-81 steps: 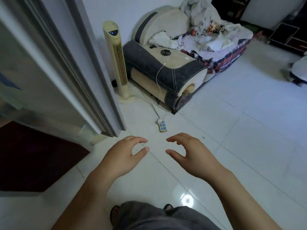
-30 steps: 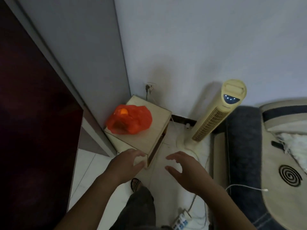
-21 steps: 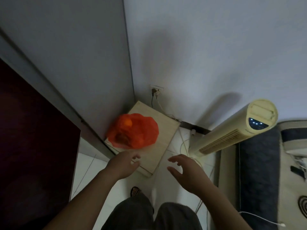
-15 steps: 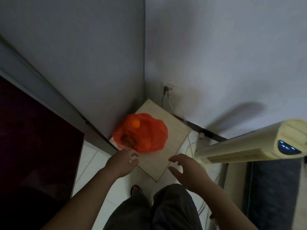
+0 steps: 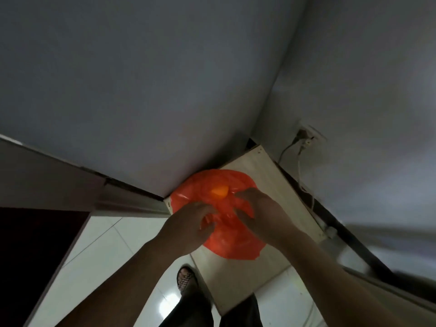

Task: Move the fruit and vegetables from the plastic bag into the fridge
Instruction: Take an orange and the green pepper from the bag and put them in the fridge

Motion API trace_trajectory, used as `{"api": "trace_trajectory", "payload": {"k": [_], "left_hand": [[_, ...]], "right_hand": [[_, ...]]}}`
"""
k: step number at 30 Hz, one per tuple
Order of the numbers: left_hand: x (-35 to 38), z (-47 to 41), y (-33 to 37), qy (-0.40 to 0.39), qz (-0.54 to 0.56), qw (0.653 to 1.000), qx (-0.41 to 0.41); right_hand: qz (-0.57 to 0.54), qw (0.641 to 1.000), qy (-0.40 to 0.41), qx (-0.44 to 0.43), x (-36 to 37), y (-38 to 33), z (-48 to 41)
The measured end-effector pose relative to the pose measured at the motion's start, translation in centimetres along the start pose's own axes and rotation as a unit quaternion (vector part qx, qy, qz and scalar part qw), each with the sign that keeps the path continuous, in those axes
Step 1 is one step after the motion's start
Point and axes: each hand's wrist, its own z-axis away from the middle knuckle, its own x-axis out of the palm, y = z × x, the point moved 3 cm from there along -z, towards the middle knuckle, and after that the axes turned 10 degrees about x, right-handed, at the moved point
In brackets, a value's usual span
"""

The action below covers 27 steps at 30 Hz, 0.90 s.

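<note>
An orange-red plastic bag [image 5: 226,246] lies on a low pale wooden cabinet [image 5: 264,171] in the room's corner. A round orange fruit [image 5: 219,191] shows through the top of the bag; the other contents are hidden. My left hand [image 5: 188,223] rests on the bag's left side with fingers curled into the plastic. My right hand [image 5: 257,208] presses on the bag's right side, fingers bent over the plastic near the orange fruit. A grey appliance side [image 5: 141,90], perhaps the fridge, rises behind the bag.
A wall socket [image 5: 309,138] with a plugged cable sits on the right wall above the cabinet. A dark red panel [image 5: 30,256] fills the lower left. White glossy floor tiles [image 5: 101,251] lie below. My sandalled foot [image 5: 186,279] stands by the cabinet's front corner.
I have stepped up to the cabinet. Both hands moved forward from hovering in the air onto the bag, and their fingers now curl into the plastic.
</note>
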Motion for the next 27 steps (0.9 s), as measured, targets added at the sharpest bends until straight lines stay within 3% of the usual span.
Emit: {"api": "trace_trajectory", "payload": {"k": [8, 12, 16, 20, 27], "left_hand": [[2.4, -4.1, -3.0, 0.048, 0.024, 0.995, -0.079], [3.3, -4.1, -5.0, 0.007, 0.031, 0.989, -0.144], [4.0, -3.7, -6.2, -0.010, 0.049, 0.986, -0.158], [4.4, -3.5, -6.6, -0.023, 0.035, 0.985, -0.170], [4.0, -4.1, -6.3, -0.018, 0.024, 0.988, -0.150]], "right_hand": [[0.000, 0.997, -0.042, -0.069, 3.2, 0.6, -7.0], [0.052, 0.992, -0.083, -0.079, 4.6, 0.8, -10.2], [0.086, 0.986, -0.116, -0.081, 5.9, 0.9, -12.4], [0.046, 0.983, -0.164, -0.067, 7.4, 1.8, -12.3], [-0.015, 0.994, -0.089, -0.055, 5.7, 4.9, -9.9]]}}
